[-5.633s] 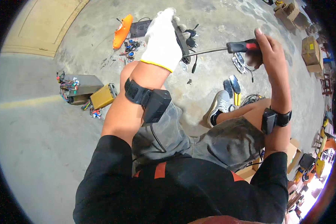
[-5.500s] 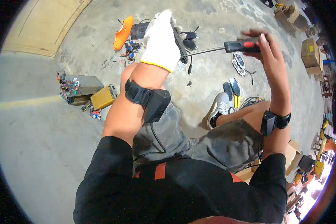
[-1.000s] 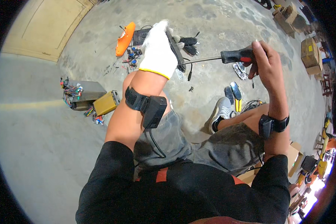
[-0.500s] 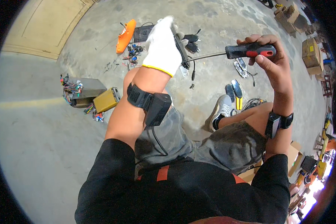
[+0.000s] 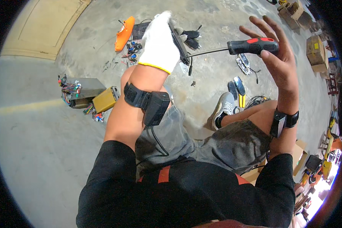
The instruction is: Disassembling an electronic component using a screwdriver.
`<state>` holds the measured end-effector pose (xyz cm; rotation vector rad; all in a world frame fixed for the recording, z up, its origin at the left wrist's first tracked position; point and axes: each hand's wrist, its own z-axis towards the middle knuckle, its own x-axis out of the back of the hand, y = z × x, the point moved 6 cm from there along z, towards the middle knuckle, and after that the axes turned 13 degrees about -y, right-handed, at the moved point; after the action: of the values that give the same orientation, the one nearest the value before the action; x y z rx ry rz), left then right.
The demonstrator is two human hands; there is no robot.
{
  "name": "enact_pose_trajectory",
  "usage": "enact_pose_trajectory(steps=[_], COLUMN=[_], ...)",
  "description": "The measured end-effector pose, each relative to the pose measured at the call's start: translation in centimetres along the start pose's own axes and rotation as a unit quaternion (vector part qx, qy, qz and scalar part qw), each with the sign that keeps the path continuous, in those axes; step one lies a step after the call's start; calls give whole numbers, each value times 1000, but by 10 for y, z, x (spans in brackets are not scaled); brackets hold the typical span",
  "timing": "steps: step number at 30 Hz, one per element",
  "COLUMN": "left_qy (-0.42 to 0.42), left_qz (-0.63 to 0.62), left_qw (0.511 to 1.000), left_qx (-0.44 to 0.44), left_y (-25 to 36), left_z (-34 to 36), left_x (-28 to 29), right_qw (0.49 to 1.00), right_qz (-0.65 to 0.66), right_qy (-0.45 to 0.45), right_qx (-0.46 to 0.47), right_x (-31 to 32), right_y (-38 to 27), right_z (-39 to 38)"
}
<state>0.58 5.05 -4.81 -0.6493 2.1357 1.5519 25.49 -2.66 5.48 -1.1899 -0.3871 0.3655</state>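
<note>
My left hand [image 5: 159, 43], in a white glove with a yellow cuff edge, grips a flat dark part [image 5: 181, 45]; the glove hides much of it and the fingers. A short black cable hangs by its lower end. My bare right hand [image 5: 284, 62] has a screwdriver [image 5: 250, 46] with a black and red handle between thumb and palm. The other fingers are stretched up and spread, off the handle. The shaft points left, and its tip meets the lower end of the dark part.
On the concrete floor lie an orange shell [image 5: 124, 35], small black connectors [image 5: 133, 49], black-and-white parts [image 5: 243, 64] and yellow-handled pliers [image 5: 240, 91]. A gold box [image 5: 105, 99] and a grey box [image 5: 88, 88] with wires stand left. Cartons [image 5: 317, 55] are at the right.
My right fingers have uncurled from the screwdriver handle and spread upward; the handle has turned, its red patches now on top. My left hand and the dark part have shifted slightly left.
</note>
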Motion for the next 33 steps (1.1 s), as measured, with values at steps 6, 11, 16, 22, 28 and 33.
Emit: enact_pose_trajectory(steps=[6, 11, 16, 22, 28, 33], left_qy=[-18, -29, -15, 24, -18, -29], left_qz=[3, 18, 10, 9, 1, 10], left_qw=[1000, 999, 1000, 1000, 1000, 999], left_qx=[3, 3, 2, 1, -6, 26], left_y=[0, -3, -5, 0, -2, -3], left_z=[-3, -3, 0, -4, 2, -8], left_x=[-9, -6, -6, -2, -3, -8], right_qw=[999, 965, 962, 1000, 996, 945], right_qz=[-23, -117, -126, 15, -62, -191], right_qy=[-22, 78, 71, -16, -12, 64], right_qx=[-12, -222, -233, -10, -69, -258], right_x=[8, 14, 16, 4, 4, 14], right_y=[5, 18, 19, -1, 0, 14], right_z=[-4, -8, -6, -5, -8, -9])
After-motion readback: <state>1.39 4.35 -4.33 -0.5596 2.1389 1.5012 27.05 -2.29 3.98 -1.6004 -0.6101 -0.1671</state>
